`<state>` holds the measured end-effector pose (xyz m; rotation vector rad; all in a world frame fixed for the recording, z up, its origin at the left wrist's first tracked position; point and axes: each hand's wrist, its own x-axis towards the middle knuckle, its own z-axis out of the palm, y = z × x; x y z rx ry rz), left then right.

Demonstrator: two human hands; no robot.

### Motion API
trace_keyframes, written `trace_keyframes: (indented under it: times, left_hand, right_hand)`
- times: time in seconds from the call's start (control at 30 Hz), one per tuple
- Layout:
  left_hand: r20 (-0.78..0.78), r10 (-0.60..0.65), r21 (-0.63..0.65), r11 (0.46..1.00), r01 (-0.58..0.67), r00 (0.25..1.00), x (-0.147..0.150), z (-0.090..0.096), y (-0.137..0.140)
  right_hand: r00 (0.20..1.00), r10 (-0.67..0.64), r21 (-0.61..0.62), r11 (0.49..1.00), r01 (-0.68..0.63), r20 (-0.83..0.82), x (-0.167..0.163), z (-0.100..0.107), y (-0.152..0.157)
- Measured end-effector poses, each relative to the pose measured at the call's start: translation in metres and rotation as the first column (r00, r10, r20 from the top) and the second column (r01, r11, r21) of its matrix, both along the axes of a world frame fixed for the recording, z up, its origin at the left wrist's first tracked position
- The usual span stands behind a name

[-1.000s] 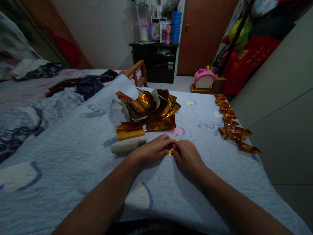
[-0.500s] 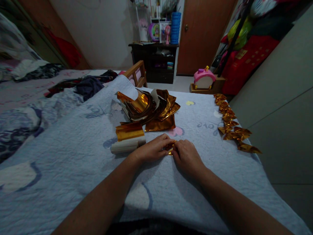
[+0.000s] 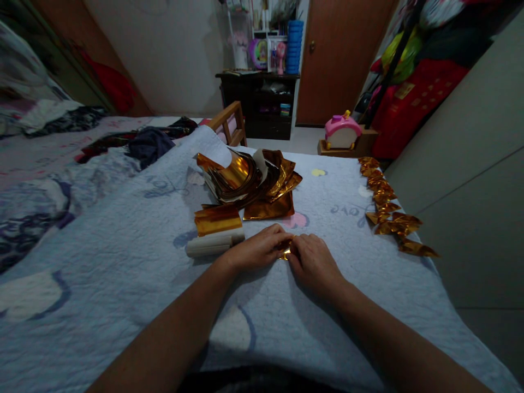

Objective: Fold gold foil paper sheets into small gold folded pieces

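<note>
Between my hands is a small piece of gold foil paper (image 3: pixel 286 253), mostly covered by the fingers. My left hand (image 3: pixel 262 245) is closed on its left side, and my right hand (image 3: pixel 313 256) grips its right side with bent fingers. Both hands rest low over the blue quilt (image 3: pixel 164 305). Just beyond them lies a fanned, curved stack of gold foil paper sheets (image 3: pixel 237 173). Left of my left hand sits a pale grey roll of paper (image 3: pixel 208 245), with a gold sheet (image 3: pixel 219 221) behind it.
A row of folded gold foil pieces (image 3: pixel 382 196) runs along the bed's right edge. Rumpled dark clothes (image 3: pixel 149 144) lie at the far left. Past the bed stand a wooden chair (image 3: pixel 229 123), a dark cabinet (image 3: pixel 257 103) and a pink toy (image 3: pixel 343 132).
The gold foil between my fingers has shifted slightly, with a little more of its shiny face showing. My hands stay in nearly the same place.
</note>
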<state>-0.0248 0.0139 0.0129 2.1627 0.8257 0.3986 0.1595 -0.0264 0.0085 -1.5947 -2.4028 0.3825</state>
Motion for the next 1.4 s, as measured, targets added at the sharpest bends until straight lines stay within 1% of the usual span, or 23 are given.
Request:
trace_keyframes:
  times: [0.13,0.43,0.63,0.9,0.97,1.13,1.4]
  left_hand:
    - [-0.002,0.001,-0.008,1.000,-0.001,1.000,-0.0010,0.0006,0.0004]
    - [0.004,-0.007,-0.029,1.000,0.007,1.000,-0.0026,0.0027,-0.0004]
    - [0.019,0.015,-0.021,1.000,-0.014,1.000,-0.0020,0.0007,-0.0002]
    - [-0.012,-0.004,-0.008,1.000,0.004,1.000,-0.0028,0.0001,0.0000]
    - [-0.015,-0.004,-0.010,1.000,0.004,1.000,-0.0028,0.0010,-0.0001]
    - [-0.010,0.001,-0.007,1.000,-0.001,1.000,-0.0028,0.0017,-0.0006]
    - [-0.023,0.007,-0.013,1.000,-0.008,1.000,-0.0019,0.0045,-0.0012]
  right_hand:
    - [0.999,-0.003,0.009,1.000,0.003,-0.048,0.0018,-0.0028,0.0004]
    - [0.995,0.029,0.016,0.999,-0.028,-0.092,0.0038,-0.0034,0.0009]
    - [0.998,0.018,0.033,0.999,-0.016,-0.061,0.0030,-0.0022,-0.0004]
    - [0.997,-0.054,0.028,0.998,0.053,0.061,0.0027,0.0020,-0.0018]
    - [0.997,-0.054,0.017,0.998,0.053,0.056,0.0025,0.0012,-0.0018]
    - [1.000,-0.003,-0.013,1.000,0.003,0.020,0.0020,-0.0004,-0.0018]
    - [0.998,-0.031,-0.013,0.999,0.032,0.059,-0.0015,0.0013,-0.0001]
